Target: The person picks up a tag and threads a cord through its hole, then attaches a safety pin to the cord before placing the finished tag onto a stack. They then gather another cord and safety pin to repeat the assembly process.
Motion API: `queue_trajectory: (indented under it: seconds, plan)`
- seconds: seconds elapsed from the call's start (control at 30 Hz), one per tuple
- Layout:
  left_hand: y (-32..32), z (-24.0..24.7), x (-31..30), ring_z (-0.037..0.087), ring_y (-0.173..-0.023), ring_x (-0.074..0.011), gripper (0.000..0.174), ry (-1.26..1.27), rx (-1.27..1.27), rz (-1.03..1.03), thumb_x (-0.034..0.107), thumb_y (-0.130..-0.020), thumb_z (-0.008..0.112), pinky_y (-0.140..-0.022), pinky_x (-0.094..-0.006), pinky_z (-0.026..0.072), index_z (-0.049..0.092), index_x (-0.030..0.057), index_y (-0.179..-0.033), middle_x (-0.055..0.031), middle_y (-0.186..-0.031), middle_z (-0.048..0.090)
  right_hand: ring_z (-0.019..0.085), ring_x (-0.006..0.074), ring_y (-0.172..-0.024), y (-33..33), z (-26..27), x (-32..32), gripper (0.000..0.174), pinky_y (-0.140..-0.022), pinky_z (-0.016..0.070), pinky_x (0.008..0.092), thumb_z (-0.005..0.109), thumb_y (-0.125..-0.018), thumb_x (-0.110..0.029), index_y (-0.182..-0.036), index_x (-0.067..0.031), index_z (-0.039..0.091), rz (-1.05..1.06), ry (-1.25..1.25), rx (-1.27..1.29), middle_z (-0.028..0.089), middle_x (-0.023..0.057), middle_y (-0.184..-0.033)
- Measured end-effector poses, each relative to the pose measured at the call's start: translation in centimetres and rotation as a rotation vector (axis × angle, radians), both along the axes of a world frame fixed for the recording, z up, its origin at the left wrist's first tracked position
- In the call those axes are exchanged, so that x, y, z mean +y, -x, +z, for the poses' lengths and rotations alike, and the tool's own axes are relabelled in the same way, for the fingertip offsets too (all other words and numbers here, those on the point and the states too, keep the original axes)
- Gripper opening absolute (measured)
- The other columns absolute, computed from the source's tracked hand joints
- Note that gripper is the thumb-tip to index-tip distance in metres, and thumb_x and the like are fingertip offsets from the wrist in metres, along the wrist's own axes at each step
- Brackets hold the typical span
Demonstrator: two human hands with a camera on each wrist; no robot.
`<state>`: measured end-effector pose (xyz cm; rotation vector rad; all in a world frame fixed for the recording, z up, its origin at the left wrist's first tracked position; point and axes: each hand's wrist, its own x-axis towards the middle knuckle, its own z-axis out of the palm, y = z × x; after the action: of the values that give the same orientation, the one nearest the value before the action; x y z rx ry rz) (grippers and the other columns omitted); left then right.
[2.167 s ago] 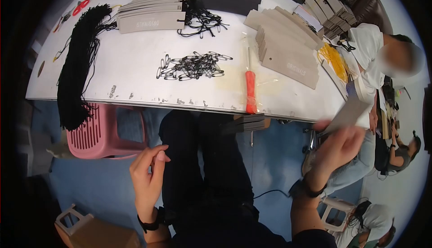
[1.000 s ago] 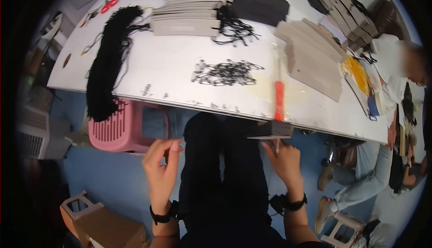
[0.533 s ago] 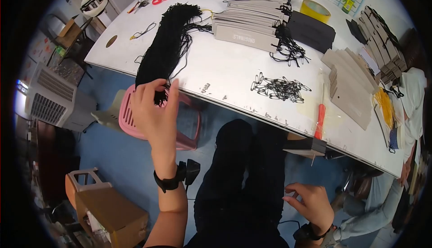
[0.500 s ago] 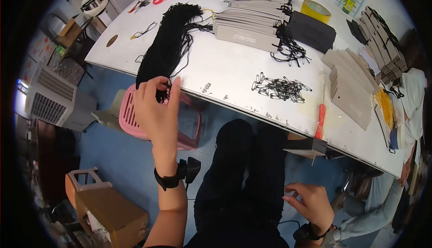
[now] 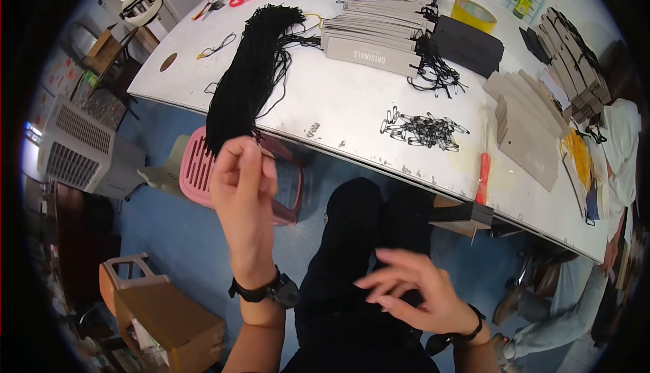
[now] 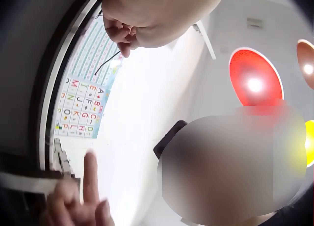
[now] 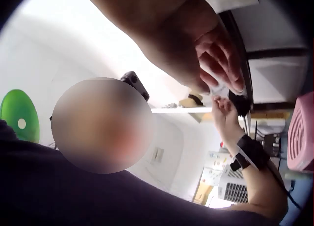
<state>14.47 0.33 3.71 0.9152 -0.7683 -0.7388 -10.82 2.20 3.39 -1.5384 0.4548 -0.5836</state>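
Observation:
A thick bundle of black cords hangs over the table's front edge. Just below its loose ends, my left hand pinches with thumb and fingers. A thin black cord sticks out from those fingertips in the left wrist view. My right hand is over my lap, its fingers spread, loosely bent and holding nothing. In the right wrist view the right hand overlaps the left hand's fingertips. A pile of black safety pins lies on the white table.
Grey "ORIGINALS" cards with black cords stand in a row at the back. More grey cards lie fanned at right, near a red-handled screwdriver. Yellow tape stands behind. A pink stool is under the table's left part.
The left hand reached to the bundle's end, then drew back slightly with its fingertips closed on a cord. The right hand, earlier carrying a grey card, has moved left and up over the lap.

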Motion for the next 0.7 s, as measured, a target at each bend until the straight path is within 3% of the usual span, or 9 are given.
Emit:
queue_trajectory:
  seconds: [0.07,0.1,0.13,0.2,0.23,0.33,0.47,0.6,0.7]
  plan:
    - [1.3,-0.1,0.9,0.036,-0.052,-0.0013,0.010,-0.024,0.049,-0.035,0.014,-0.095,0.052,-0.046,-0.0154,0.0255,0.052,0.0050,-0.093,-0.0003,-0.070,0.054,0.057,0.0257,-0.108,-2.5,0.4,-0.5,0.083,-0.075,0.0550,0.0306,0.056,-0.085,0.005,-0.146,-0.0102,0.000,0.117,-0.157,-0.088,0.048,0.0213,-0.130]
    - [1.6,-0.2,1.2,0.036,-0.052,-0.0015,0.010,-0.026,0.059,-0.046,0.014,-0.095,0.052,-0.045,-0.0157,0.0260,0.052,0.0050,-0.093,-0.0012,-0.070,0.055,0.044,0.0277,-0.123,-3.8,0.7,-0.8,0.090,-0.090,0.0484,0.0375,0.056,-0.085,0.005,-0.147,-0.0123,-0.007,0.176,-0.311,-0.147,0.035,0.0204,-0.141]
    - [2.0,-0.4,1.6,0.036,-0.051,-0.0018,0.010,-0.028,0.068,-0.056,0.015,-0.095,0.053,-0.044,-0.0159,0.0265,0.052,0.0050,-0.094,-0.0021,-0.071,0.056,0.044,0.0277,-0.123,-4.9,0.5,-1.0,0.090,-0.090,0.0484,0.0375,0.056,-0.085,0.005,-0.147,-0.0123,-0.007,0.177,-0.314,-0.145,0.035,0.0204,-0.141]
    - [2.6,-0.6,2.2,0.038,-0.050,-0.0021,0.010,-0.050,0.064,-0.051,0.014,-0.094,0.054,-0.043,-0.0161,0.0286,0.053,0.0043,-0.093,-0.0042,-0.072,0.059,0.030,0.0279,-0.133,-6.9,-0.5,-1.4,0.093,-0.105,0.0323,0.0442,0.055,-0.084,0.006,-0.146,-0.0131,-0.011,0.110,-0.179,-0.276,0.021,0.0177,-0.149]
    - [2.8,-0.8,2.3,0.039,-0.051,-0.0020,0.010,-0.059,0.019,-0.057,0.014,-0.094,0.054,-0.043,-0.0160,0.0289,0.053,0.0039,-0.093,-0.0047,-0.073,0.060,0.017,0.0267,-0.139,-7.6,-0.4,-1.4,0.086,-0.109,0.0206,0.0439,0.058,-0.087,-0.004,-0.148,-0.0088,-0.004,0.072,-0.321,-0.333,0.011,0.0152,-0.152]
    - [3.1,-1.3,2.9,0.042,-0.053,-0.0018,0.011,-0.104,-0.054,-0.074,0.013,-0.093,0.056,-0.044,-0.0158,0.0302,0.053,0.0027,-0.094,-0.0051,-0.075,0.062,0.018,0.0251,-0.139,-8.8,-1.4,-2.6,0.082,-0.109,0.0217,0.0422,0.057,-0.087,-0.004,-0.147,-0.0055,0.002,0.023,-0.129,-0.392,0.012,0.0146,-0.152]
    - [3.5,-2.0,3.1,0.044,-0.057,-0.0021,0.014,-0.138,-0.050,-0.111,0.016,-0.094,0.054,-0.048,-0.0154,0.0307,0.053,0.0023,-0.096,-0.0061,-0.083,0.063,0.014,0.0254,-0.141,-8.4,-0.9,-2.5,0.076,-0.111,0.0144,0.0447,0.055,-0.085,-0.003,-0.147,-0.0035,0.010,0.011,-0.393,-0.492,0.016,0.0153,-0.151]
    - [3.7,-2.6,2.5,0.040,-0.061,-0.0016,0.015,-0.160,0.096,-0.178,0.018,-0.096,0.050,-0.050,-0.0151,0.0294,0.051,0.0030,-0.096,-0.0034,-0.094,0.056,0.016,0.0248,-0.140,-8.1,-1.0,-2.6,0.073,-0.111,0.0159,0.0439,0.055,-0.085,-0.004,-0.145,-0.0012,0.014,-0.038,-0.436,-0.538,0.023,0.0159,-0.148]
    - [4.3,-2.4,2.3,0.037,-0.064,-0.0026,0.016,-0.164,0.091,-0.198,0.019,-0.097,0.048,-0.053,-0.0171,0.0306,0.050,0.0039,-0.095,-0.0008,-0.092,0.050,0.027,0.0246,-0.136,-8.9,-0.9,-2.4,0.066,-0.110,0.0212,0.0428,0.053,-0.085,0.000,-0.143,0.0006,0.021,-0.095,-0.434,-0.584,0.034,0.0164,-0.142]
